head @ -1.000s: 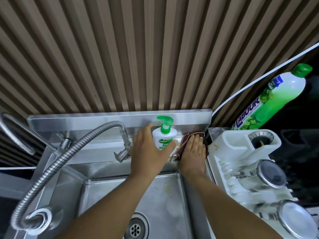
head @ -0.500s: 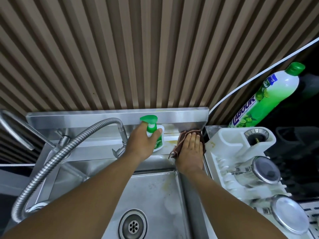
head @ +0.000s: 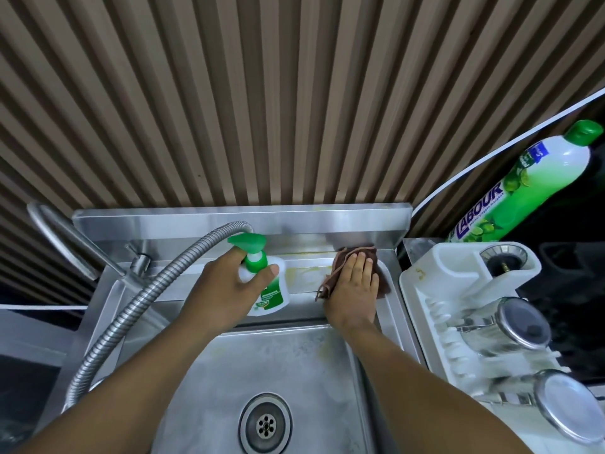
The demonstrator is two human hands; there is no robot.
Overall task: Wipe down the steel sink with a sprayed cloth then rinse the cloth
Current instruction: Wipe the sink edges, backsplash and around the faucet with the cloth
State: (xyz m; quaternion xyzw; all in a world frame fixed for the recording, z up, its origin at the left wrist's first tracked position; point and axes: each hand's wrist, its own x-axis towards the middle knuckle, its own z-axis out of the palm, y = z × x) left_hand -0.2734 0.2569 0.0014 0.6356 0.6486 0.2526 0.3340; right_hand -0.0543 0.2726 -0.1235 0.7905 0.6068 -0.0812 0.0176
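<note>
Pressing straight-fingered, right hand (head: 355, 290) flattens crumpled brown cloth (head: 342, 260) on brushed steel sink (head: 294, 362) rear ledge, grip apart. Left hand (head: 222, 290) grip clamped round glossy white pump bottle (head: 271, 298), green nozzle.

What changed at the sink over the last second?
The left hand, gripping the soap bottle, moved it left along the ledge, away from the cloth, baring a yellowish smear between them. The right hand stayed pressed flat on the cloth in the back right corner. Nothing else moved.
</note>
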